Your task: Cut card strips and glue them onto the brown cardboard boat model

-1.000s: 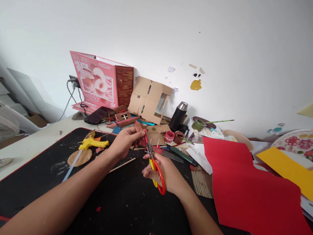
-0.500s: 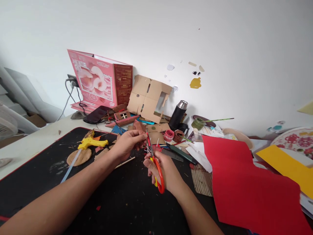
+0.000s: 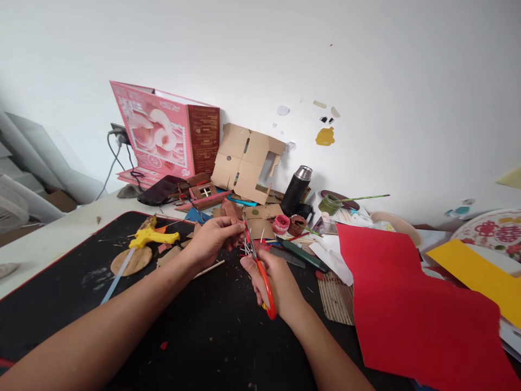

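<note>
My right hand (image 3: 280, 279) is wrapped round a pair of scissors (image 3: 266, 285) with orange and yellow handles. The blades point up and away from me. My left hand (image 3: 214, 241) pinches a small red piece (image 3: 247, 234), perhaps paper, right at the blades. Its exact shape is too small to make out. Beyond my right hand lie small red and white scraps (image 3: 264, 244). Both hands are above the black mat (image 3: 211, 336).
A yellow glue gun (image 3: 152, 237) rests on a wooden disc to the left. Red paper (image 3: 415, 309) covers the right side. Behind are paint jars (image 3: 280, 224), a black flask (image 3: 297, 190), a green-handled cutter (image 3: 305, 255), cut cardboard (image 3: 232, 163) and a pink box (image 3: 158, 130).
The scissors' handles have come closer together, and the yellow one is now mostly hidden by my right hand. My left hand stays almost in place with the red piece.
</note>
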Available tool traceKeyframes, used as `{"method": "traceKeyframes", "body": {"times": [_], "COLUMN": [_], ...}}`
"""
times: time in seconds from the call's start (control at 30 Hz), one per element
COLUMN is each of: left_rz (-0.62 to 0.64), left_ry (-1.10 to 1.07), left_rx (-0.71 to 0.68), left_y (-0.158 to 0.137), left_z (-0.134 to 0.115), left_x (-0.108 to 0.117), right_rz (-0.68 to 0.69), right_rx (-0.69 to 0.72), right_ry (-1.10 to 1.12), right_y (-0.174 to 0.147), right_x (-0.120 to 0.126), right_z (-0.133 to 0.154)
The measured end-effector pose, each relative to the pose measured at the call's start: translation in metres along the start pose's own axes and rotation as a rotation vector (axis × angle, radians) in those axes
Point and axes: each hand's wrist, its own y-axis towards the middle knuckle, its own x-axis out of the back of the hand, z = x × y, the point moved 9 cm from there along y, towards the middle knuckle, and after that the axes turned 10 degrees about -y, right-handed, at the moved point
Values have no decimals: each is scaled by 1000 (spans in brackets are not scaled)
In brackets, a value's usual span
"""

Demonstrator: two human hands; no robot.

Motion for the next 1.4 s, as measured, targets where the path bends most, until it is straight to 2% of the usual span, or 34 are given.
{"method": "traceKeyframes", "body": {"times": [0.53,0.8,1.23,1.4], "left_rz": [-17,-15,-25,-12], "left_ry": [13,18,48,52], "left_rx": [26,33,15,-14], "left_y": [3,5,1,0], "left_z": [8,12,4,-2], "left_x": [4,6,0,-2], "right_rz": [-9,-14,-9,-36], "right_rx": [35,-22,-29,26], "right_ry": [-58,-69,-47,67], "right_y": [3,2,1,0], "right_x": [1,2,3,5], "right_z": [-6,-4,-2,8]}}
